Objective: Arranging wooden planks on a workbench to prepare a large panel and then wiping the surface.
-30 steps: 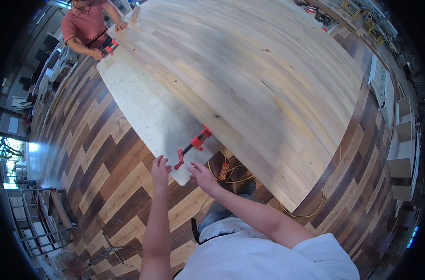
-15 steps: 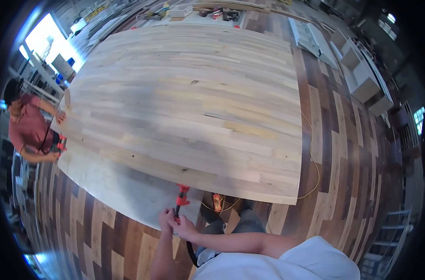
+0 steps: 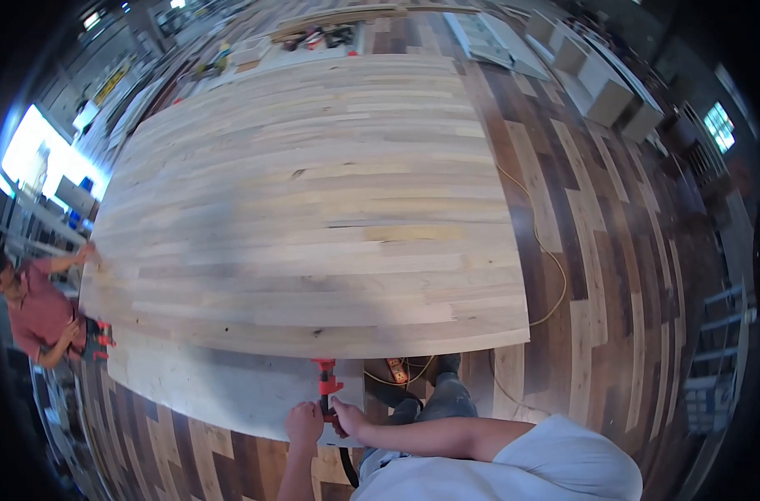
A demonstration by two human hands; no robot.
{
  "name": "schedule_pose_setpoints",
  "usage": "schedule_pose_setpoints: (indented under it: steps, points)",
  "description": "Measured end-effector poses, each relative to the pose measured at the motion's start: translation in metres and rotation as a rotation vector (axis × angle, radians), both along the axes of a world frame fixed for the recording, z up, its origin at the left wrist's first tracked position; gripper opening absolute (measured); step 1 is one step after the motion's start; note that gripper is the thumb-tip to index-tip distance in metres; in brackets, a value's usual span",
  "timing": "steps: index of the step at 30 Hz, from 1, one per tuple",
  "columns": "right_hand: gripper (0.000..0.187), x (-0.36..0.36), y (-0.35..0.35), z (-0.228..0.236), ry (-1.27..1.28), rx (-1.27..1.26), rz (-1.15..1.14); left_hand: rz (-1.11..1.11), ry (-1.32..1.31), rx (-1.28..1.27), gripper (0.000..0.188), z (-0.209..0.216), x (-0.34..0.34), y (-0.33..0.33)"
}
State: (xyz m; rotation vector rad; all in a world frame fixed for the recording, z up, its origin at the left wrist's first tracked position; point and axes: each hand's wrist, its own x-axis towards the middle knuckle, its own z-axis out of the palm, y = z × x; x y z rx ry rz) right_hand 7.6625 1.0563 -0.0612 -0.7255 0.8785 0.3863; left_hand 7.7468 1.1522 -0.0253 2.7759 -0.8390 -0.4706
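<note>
"Where is the clamp sitting?"

"I'm seeing the red clamp [image 3: 328,387] at the near edge of the wooden panel [image 3: 313,275], its bar pointing back toward me above the pale board [image 3: 204,371]."

"And your fingers?"

"On my right hand [image 3: 348,420] they're closing around the clamp's handle end. On my left hand [image 3: 304,423] they're curling beside the bar; I can't tell whether they're gripping it."

"How are you judging good handling here?"

"I'm thinking the left should be steadying the bar, square to the edge, while the right is turning smoothly, without twisting the head. I'd be watching for the jaw tilting or biting the wood."
</note>
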Motion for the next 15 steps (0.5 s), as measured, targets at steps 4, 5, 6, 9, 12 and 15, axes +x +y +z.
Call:
schedule_pose_setpoints:
  steps: [4, 5, 6, 9, 12, 15]
  points:
    - [0.06, 0.011, 0.005, -0.027, -0.151, -0.583, -0.041, 0.014, 0.019, 0.065, 0.033, -0.004, -0.002, -0.012]
    - [0.06, 0.008, 0.003, -0.033, -0.221, -0.538, -0.057, -0.02, 0.028, 0.079, 0.033, 0.005, -0.008, -0.019]
    - [0.06, 0.004, 0.003, -0.038, -0.292, -0.493, -0.075, 0.012, -0.011, 0.147, 0.034, 0.013, -0.012, -0.028]
    - [0.058, 0.005, -0.009, -0.02, -0.195, -0.152, 0.095, 0.036, -0.07, 0.239, 0.035, 0.019, -0.017, -0.027]
    - [0.056, 0.007, -0.024, -0.015, -0.114, 0.069, 0.151, 0.028, -0.01, 0.259, 0.037, 0.016, -0.005, -0.02]
    - [0.051, -0.004, -0.032, -0.034, -0.192, -0.063, 0.22, -0.086, 0.219, 0.163, 0.043, 0.015, 0.004, -0.013]
